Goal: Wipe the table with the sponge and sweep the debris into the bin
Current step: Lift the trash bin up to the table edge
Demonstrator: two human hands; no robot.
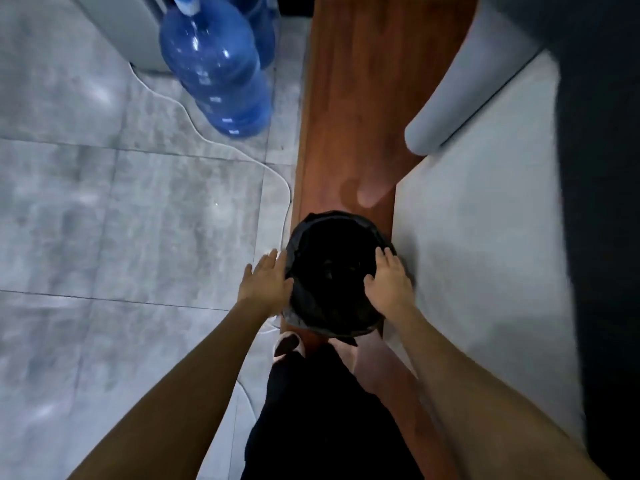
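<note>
Grey tile floor (104, 202) filled the left of the view, with a grey tabletop (485, 254) on the right and a brown wooden strip (363, 98) between them. Two blue water jugs (214, 71) stood on the floor, well apart from the one bin (334, 271), black-lined and standing at the near end of the strip. Both hands were at its rim: the left hand (268, 280) lay flat and spread against the outer side, the right hand (389, 280) curled over the edge, holding it. No sponge showed, and the dim bin interior hid any debris, if there was some. The step looked like fetching the bin; next it would need lifting and carrying to the tabletop edge.
</note>
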